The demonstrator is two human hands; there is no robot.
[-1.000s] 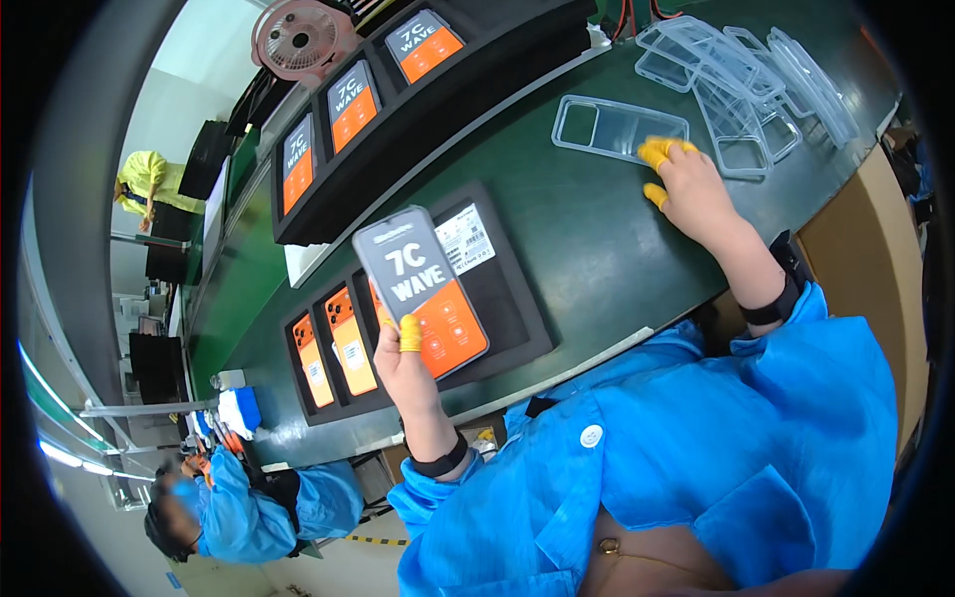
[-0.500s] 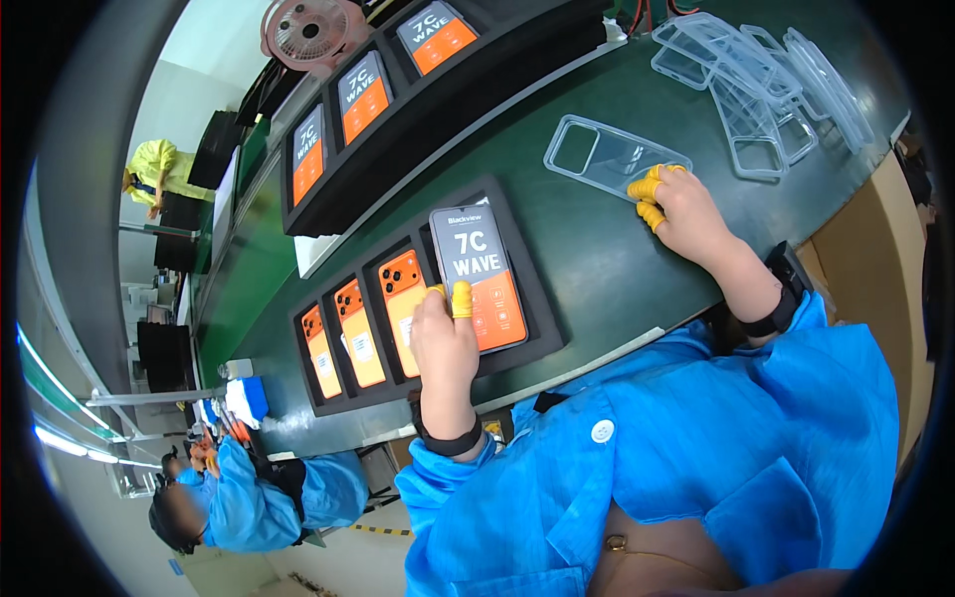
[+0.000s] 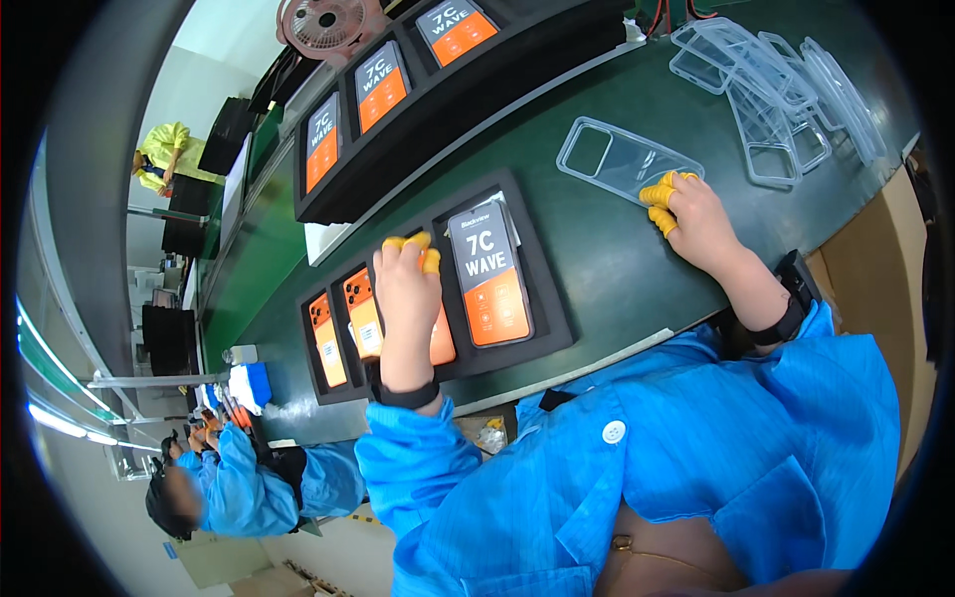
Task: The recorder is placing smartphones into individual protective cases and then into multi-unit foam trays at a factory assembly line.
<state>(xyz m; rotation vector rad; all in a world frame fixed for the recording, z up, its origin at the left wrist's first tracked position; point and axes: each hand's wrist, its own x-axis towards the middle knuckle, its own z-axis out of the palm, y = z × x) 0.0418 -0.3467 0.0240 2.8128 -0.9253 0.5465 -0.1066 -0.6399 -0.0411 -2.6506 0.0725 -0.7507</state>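
My left hand (image 3: 406,298), with yellow finger cots, is over an orange phone (image 3: 443,340) in the black foam tray (image 3: 550,298). Its fingers are bent around the phone's upper part, which the hand hides. To its right lies a phone with a grey and orange printed front (image 3: 489,274), resting in its slot. Two orange phones, a nearer one (image 3: 364,323) and a farther one (image 3: 326,343), lie back up to the left. My right hand (image 3: 696,224), also in yellow finger cots, pinches the near right end of a clear phone case (image 3: 627,162) on the green table.
More clear phone cases (image 3: 771,99) lie in a loose pile at the far right. Behind the tray stands a stack of black foam trays (image 3: 448,124) bearing phones. A cardboard box (image 3: 875,249) is at my right. Co-workers (image 3: 269,483) sit at the left beside a pink fan's bench.
My left hand has moved left, off the phone with the printed front, to the orange phone beside it. The right hand still holds the clear case's end.
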